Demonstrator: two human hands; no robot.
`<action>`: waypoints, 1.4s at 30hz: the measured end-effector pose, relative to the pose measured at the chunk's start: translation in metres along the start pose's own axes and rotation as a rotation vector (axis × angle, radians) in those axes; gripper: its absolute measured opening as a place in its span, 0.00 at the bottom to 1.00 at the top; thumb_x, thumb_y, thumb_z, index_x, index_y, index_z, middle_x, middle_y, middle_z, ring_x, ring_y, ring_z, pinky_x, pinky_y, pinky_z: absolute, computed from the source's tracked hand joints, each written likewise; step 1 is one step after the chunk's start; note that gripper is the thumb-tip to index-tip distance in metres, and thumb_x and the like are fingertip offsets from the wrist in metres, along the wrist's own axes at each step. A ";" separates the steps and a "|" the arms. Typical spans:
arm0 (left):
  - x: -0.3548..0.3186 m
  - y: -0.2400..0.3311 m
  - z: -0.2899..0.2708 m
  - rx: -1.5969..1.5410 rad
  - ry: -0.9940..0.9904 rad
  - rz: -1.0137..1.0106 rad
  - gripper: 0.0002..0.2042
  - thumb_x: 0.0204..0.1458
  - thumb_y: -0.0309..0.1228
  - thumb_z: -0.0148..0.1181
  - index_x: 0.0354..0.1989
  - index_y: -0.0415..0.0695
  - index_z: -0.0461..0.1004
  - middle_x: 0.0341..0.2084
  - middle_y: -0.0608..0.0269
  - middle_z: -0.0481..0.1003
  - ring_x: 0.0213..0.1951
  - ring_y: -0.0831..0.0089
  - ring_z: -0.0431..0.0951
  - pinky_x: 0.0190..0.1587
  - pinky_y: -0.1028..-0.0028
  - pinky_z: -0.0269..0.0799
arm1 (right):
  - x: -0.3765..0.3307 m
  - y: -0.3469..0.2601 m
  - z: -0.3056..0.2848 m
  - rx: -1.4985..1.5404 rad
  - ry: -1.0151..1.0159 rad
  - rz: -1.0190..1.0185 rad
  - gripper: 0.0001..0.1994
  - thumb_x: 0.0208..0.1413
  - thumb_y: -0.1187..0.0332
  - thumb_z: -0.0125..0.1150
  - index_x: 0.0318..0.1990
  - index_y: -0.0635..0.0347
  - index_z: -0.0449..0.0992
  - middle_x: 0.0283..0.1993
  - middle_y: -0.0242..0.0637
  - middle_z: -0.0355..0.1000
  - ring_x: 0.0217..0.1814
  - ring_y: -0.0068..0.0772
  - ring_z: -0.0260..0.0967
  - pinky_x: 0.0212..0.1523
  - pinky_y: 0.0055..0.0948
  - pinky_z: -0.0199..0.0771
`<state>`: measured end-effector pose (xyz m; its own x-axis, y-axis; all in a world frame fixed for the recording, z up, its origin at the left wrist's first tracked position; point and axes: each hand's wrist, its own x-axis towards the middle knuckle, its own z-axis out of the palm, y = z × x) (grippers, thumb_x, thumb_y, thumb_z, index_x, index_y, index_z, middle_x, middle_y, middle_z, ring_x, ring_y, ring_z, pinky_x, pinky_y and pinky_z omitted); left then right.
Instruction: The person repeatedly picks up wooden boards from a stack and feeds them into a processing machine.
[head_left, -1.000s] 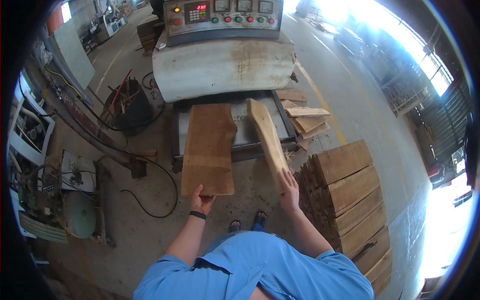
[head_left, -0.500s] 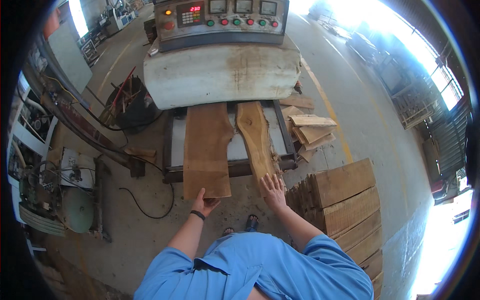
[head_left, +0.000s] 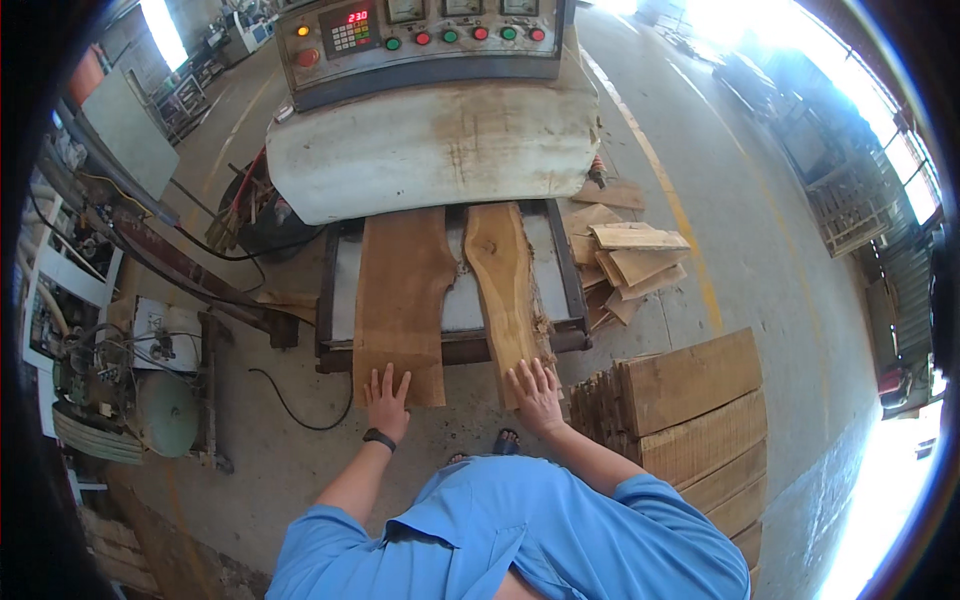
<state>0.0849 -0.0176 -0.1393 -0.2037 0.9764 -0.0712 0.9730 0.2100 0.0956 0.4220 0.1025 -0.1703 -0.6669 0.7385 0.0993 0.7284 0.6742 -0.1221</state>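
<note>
Board of brown wood, wide and notched on its right edge (head_left: 401, 290), lies lengthwise beside a narrow, wavy-sided board of yellowish wood with a dark knot (head_left: 507, 295); both rest on a flat grey metal bed (head_left: 464, 318), a gap between them, their near ends overhanging its front edge. The left hand (head_left: 386, 403) lies over the left part of the wide board's near end, fingers spread; the right hand (head_left: 540, 398), likewise spread, covers the right part of the narrow board's near end. Neither appears to pinch the wood, though the thumbs and palms are hard to judge. Good handling probably calls for even pressure from both palms, each board flat and straight on the bed, the gap maintained, and the fingers well back from the stained white curved hood (head_left: 420, 150). The narrow board's ragged right edge seems the likelier to snag or skew. Hidden: both far ends, which pass from sight at the hood's lower edge, and whatever touches them beyond it. Cut off: the top of the grey control panel with coloured buttons (head_left: 432, 61). Hard to make out: the right background, washed out by glare.
</note>
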 end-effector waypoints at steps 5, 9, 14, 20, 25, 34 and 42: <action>0.020 0.003 0.003 0.005 -0.122 -0.010 0.47 0.45 0.31 0.74 0.77 0.63 0.58 0.79 0.57 0.47 0.77 0.37 0.45 0.74 0.35 0.50 | -0.026 0.024 -0.054 0.198 0.022 0.039 0.43 0.48 0.65 0.70 0.75 0.54 0.60 0.77 0.49 0.56 0.81 0.59 0.49 0.78 0.55 0.51; 0.026 0.006 0.002 0.044 -0.142 -0.007 0.46 0.48 0.35 0.75 0.77 0.63 0.57 0.79 0.57 0.46 0.77 0.37 0.47 0.72 0.35 0.55 | -0.051 0.030 -0.098 0.676 0.080 0.153 0.44 0.45 0.75 0.72 0.74 0.58 0.60 0.75 0.50 0.60 0.75 0.54 0.62 0.72 0.48 0.68; 0.043 0.017 -0.011 -0.008 -0.163 -0.034 0.46 0.48 0.35 0.75 0.77 0.63 0.57 0.80 0.58 0.46 0.77 0.38 0.48 0.71 0.36 0.57 | -0.079 0.028 -0.055 2.182 -0.037 0.793 0.34 0.57 0.74 0.65 0.72 0.64 0.60 0.66 0.47 0.68 0.68 0.46 0.69 0.68 0.46 0.72; 0.051 0.013 -0.007 0.011 -0.204 -0.054 0.47 0.48 0.34 0.77 0.77 0.62 0.56 0.80 0.58 0.42 0.77 0.38 0.46 0.73 0.38 0.56 | -0.048 0.030 0.025 2.458 -0.105 0.912 0.27 0.67 0.64 0.60 0.68 0.67 0.63 0.63 0.53 0.71 0.67 0.50 0.70 0.65 0.50 0.74; 0.059 0.000 -0.001 -0.023 -0.186 -0.037 0.47 0.48 0.32 0.75 0.77 0.66 0.56 0.80 0.60 0.44 0.77 0.39 0.45 0.73 0.36 0.55 | -0.012 0.054 0.023 1.829 -0.604 1.081 0.30 0.69 0.45 0.57 0.58 0.69 0.68 0.51 0.57 0.79 0.48 0.49 0.82 0.35 0.44 0.82; 0.094 -0.016 -0.011 0.003 -0.226 -0.043 0.46 0.49 0.31 0.74 0.77 0.66 0.56 0.80 0.61 0.43 0.78 0.41 0.44 0.74 0.36 0.54 | 0.044 0.067 0.040 1.842 -0.621 1.029 0.20 0.72 0.50 0.53 0.46 0.60 0.73 0.37 0.46 0.81 0.32 0.40 0.79 0.32 0.37 0.79; 0.162 -0.027 -0.033 0.039 -0.318 0.019 0.46 0.50 0.32 0.74 0.78 0.65 0.54 0.80 0.60 0.41 0.78 0.40 0.44 0.73 0.36 0.55 | 0.104 0.065 0.060 2.017 -0.561 1.186 0.13 0.72 0.62 0.52 0.52 0.62 0.69 0.43 0.49 0.81 0.42 0.41 0.82 0.40 0.42 0.82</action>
<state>0.0223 0.1364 -0.1202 -0.1470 0.9143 -0.3775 0.9811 0.1833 0.0619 0.3902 0.2224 -0.2276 -0.4663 0.3418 -0.8159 -0.0801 -0.9349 -0.3458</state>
